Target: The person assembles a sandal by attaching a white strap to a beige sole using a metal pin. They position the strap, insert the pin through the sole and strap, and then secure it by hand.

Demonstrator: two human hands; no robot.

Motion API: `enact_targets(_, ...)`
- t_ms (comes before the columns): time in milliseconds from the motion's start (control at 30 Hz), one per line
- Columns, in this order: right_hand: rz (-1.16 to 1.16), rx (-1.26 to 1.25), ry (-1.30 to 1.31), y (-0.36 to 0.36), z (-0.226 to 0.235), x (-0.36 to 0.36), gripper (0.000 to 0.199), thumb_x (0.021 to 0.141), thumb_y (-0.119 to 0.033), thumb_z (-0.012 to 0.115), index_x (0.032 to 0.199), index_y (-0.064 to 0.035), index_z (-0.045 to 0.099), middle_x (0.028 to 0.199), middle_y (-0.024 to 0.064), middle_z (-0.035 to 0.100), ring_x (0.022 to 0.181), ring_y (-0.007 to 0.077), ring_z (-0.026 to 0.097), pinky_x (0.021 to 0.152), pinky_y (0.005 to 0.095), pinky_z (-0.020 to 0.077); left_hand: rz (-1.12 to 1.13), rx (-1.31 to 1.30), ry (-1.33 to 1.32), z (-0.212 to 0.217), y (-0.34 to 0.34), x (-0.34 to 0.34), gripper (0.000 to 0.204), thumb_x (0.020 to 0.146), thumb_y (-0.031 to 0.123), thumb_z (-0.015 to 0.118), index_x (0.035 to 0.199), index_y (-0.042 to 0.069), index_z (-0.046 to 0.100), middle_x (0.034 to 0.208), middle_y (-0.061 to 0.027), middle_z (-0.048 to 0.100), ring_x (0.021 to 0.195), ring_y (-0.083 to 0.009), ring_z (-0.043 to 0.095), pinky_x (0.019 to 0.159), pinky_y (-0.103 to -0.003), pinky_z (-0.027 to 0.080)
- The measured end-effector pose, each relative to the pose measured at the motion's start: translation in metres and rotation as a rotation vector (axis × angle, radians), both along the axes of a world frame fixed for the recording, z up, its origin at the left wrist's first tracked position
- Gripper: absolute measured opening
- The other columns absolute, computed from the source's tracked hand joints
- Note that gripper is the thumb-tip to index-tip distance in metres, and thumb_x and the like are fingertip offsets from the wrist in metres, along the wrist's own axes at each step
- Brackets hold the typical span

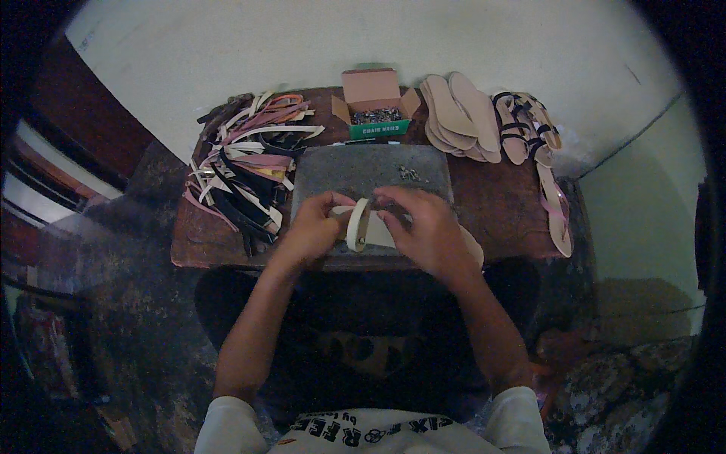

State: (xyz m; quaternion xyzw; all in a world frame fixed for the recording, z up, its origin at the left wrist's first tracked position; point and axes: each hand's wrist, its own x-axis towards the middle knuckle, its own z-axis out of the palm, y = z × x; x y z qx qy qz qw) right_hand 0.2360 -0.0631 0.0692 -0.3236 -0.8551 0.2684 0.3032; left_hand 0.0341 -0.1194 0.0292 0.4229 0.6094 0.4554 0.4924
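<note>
A beige sandal sole [381, 233] lies across the near part of a grey slab, and a cream strap [358, 227] arches over it. My left hand [311, 228] is closed on the sole's left end, its thumb and fingertips beside the strap. From the right, my right hand [425, 229] reaches over the sole with bent fingers, the fingertips close to the top of the strap. Whatever lies between those fingertips is too small to make out. A small heap of nails [409, 174] rests on the grey slab [340, 168] beyond my right hand.
Bundled straps [253, 163] in several colours cover the wooden table's [219, 246] left side. At the back stands an open green box [378, 121] of nails. Stacked beige soles [459, 117] and strapped sandals [522, 129] lie right, with a pink-strapped sandal [556, 208] near the edge.
</note>
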Motion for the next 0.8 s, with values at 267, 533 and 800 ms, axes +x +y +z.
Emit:
enact_targets(267, 0.122, 0.091, -0.137, -0.003, -0.005, 0.002, 0.065, 0.077, -0.017, 0.079, 0.136, -0.0062, 0.054, 0.128, 0.0166, 0.063, 0.120, 0.0355, 0.058, 0.101, 0.0493, 0.0421, 0.073, -0.004, 0.012, -0.005, 0.004, -0.005, 0.022, 0.090, 0.006, 0.071, 0.109, -0.002, 0.064, 0.098, -0.0113, 0.071, 0.084, -0.0164, 0.067, 0.071, -0.029, 0.054)
enact_targets(533, 0.124, 0.068, -0.203, 0.004, -0.012, 0.005, 0.075, 0.073, -0.015, 0.082, 0.142, -0.0096, 0.052, 0.129, 0.0174, 0.063, 0.120, 0.0354, 0.059, 0.104, 0.0451, 0.0415, -0.086, 0.010, 0.064, 0.013, 0.001, 0.001, 0.026, 0.089, 0.002, 0.069, 0.116, -0.001, 0.067, 0.095, -0.0081, 0.072, 0.080, -0.0115, 0.066, 0.070, -0.027, 0.053)
enact_targets(800, 0.190, 0.153, -0.245, 0.005, -0.017, 0.003, 0.076, 0.074, -0.014, 0.079, 0.143, -0.0053, 0.048, 0.118, 0.0189, 0.066, 0.112, 0.0363, 0.062, 0.098, 0.0487, 0.0440, -0.141, -0.074, 0.088, 0.012, -0.004, -0.005, 0.027, 0.091, 0.008, 0.066, 0.116, -0.001, 0.069, 0.094, -0.0056, 0.072, 0.080, -0.0110, 0.065, 0.072, -0.028, 0.053)
